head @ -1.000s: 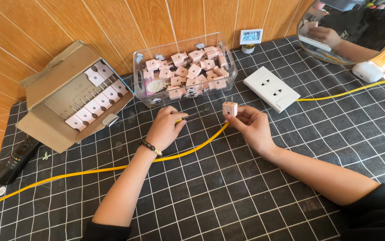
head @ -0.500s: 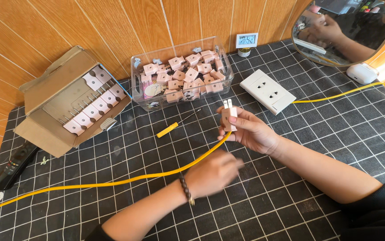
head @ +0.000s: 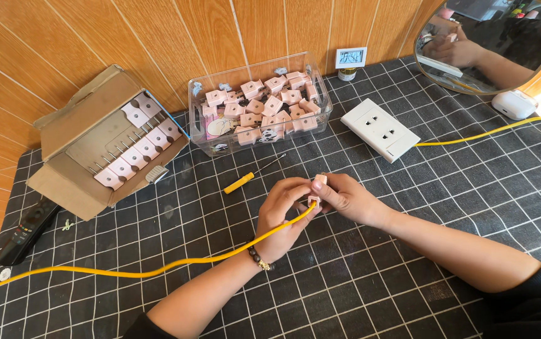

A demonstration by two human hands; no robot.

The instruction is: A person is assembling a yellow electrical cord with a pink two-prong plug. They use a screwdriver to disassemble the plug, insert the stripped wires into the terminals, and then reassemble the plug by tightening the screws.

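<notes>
Both hands meet over the middle of the black grid mat (head: 408, 263). My right hand (head: 345, 198) pinches a small pink plug (head: 318, 184) between thumb and fingers. My left hand (head: 281, 216), with a bead bracelet on the wrist, grips the end of a yellow cable (head: 157, 270) right at the plug. The cable trails left across the mat to its edge. A yellow-handled screwdriver (head: 243, 181) lies on the mat just left of my hands, touched by neither.
A clear plastic bin (head: 258, 107) of several pink plugs stands behind. An open cardboard box (head: 104, 144) with more plugs is at the left. A white wall socket plate (head: 380, 129) with a second yellow cable lies right. A remote (head: 26, 229), small clock and round mirror sit around the edges.
My left hand let go of the screwdriver, dropped back along the cable, then came up to the plug. The screwdriver now lies on the mat. My right hand stayed with the plug.
</notes>
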